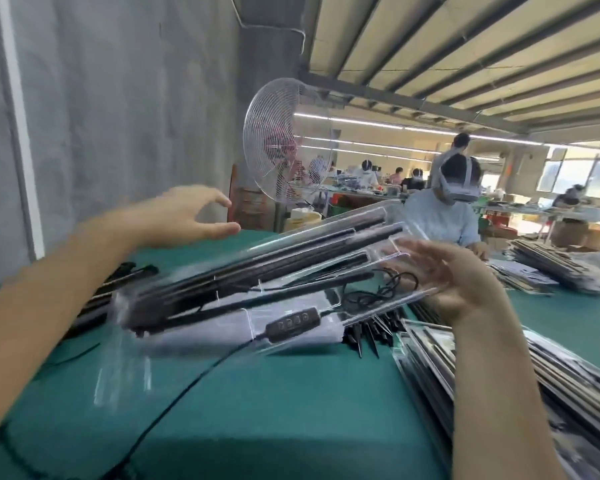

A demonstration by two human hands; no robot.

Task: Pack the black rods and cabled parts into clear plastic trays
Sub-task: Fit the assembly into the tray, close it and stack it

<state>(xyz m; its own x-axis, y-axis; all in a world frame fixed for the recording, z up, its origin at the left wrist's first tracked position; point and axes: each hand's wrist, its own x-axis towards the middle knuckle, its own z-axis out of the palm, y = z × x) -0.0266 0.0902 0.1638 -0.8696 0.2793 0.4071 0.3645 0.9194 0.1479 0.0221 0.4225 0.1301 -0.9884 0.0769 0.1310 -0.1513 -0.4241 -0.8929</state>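
Note:
A clear plastic tray [378, 221] is lifted off the green table, tilted, its far end higher. Several black rods [291, 251] lie in its grooves. A black cable with a button controller [291, 323] rests in its near part, and the cable trails down over the table. My right hand [461, 275] grips the tray's right end from beneath. My left hand [187, 216] hovers above the tray's left side, fingers spread, holding nothing. The tray's left end is blurred.
More black rods [132, 271] lie on the green table [291, 410] at the left. Black spikes [371, 337] sit under the tray. Stacks of filled trays [499, 375] lie at the right and far right. A standing fan [288, 143] and a seated person [444, 213] are beyond.

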